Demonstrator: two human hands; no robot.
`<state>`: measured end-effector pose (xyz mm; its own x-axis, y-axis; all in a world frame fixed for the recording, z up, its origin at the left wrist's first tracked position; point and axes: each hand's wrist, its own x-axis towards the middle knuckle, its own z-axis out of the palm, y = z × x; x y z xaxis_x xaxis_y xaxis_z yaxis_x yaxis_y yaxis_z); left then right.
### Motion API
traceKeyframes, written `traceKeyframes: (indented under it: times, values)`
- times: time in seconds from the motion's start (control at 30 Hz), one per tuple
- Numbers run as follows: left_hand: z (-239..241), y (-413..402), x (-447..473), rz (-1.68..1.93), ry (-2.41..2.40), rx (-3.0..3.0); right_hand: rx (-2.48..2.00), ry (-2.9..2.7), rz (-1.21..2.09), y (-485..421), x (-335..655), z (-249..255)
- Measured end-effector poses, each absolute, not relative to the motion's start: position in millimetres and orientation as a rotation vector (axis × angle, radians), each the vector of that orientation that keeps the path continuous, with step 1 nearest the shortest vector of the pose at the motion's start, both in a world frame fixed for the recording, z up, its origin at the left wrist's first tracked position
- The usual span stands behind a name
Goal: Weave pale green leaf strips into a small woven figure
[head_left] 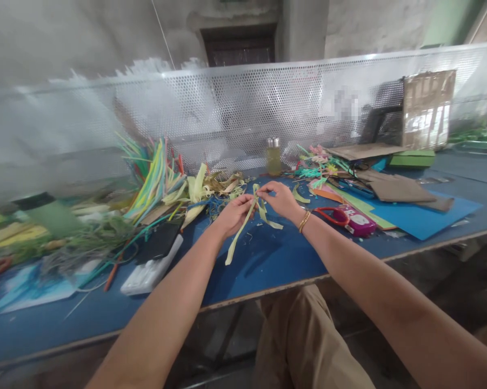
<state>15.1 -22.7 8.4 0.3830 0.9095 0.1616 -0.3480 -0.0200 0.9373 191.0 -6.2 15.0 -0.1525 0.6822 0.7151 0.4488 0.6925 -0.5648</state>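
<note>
Pale green strips of corn husk [240, 236] hang between my two hands above the blue table [275, 254]. My left hand [238, 213] is closed in a pinch on the husk strips from the left. From the other side, my right hand [279, 199] pinches them near their upper end, its fingertips almost touching the left ones. One strip trails down to the lower left, another droops to the right under the right hand. The exact crossing of the strips between the fingers is too small to make out.
Left of my hands lie husks [197, 189], a bundle of colourful pipe cleaners [149, 178] and a black phone [159, 243] on a white box. To the right are red-handled scissors [336, 216], a purple case [359, 220] and blue sheets [425, 221]. A bottle [273, 156] stands behind, before a perforated metal screen [243, 108].
</note>
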Motion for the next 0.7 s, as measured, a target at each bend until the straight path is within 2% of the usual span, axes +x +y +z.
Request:
traceKeyframes:
  times: [0.37,0.7]
  values:
    - [22,-25,3,1.113,0.472,1.037,-0.791,-1.879,0.464,-4,188,13]
    - [26,-19,-7,1.263,0.351,0.834,-0.841,-1.645,1.031,-7,194,18]
